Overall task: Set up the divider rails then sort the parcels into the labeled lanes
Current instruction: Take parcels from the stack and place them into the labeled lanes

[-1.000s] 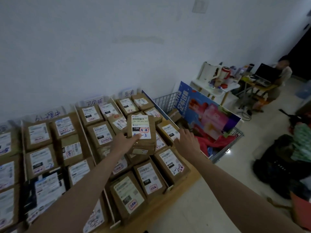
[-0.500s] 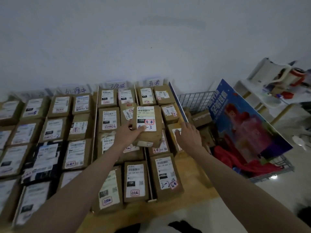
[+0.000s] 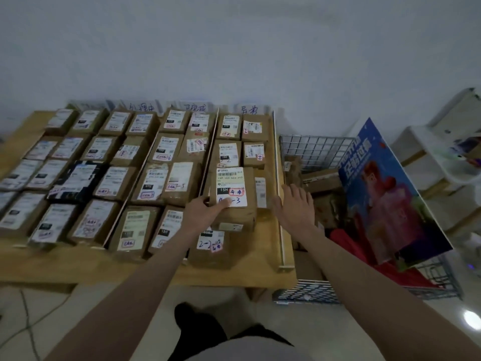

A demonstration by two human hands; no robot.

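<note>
- While sorting proceeds, the left hand (image 3: 201, 213) grips a brown parcel (image 3: 234, 198) by its near-left corner, label upward, so that the marking can be read.
- Right hand (image 3: 294, 204): spread flat, holding nothing, poised beside the parcel, probably to steady it.
- Parcel position: over the rightmost lane, between two divider rails (image 3: 279, 188); its lane sign (image 3: 248, 109) appears to match the label's red stamp.
- Bench (image 3: 78, 269): remaining lanes already filled; a wire basket (image 3: 315, 149) stands just beside it.
</note>
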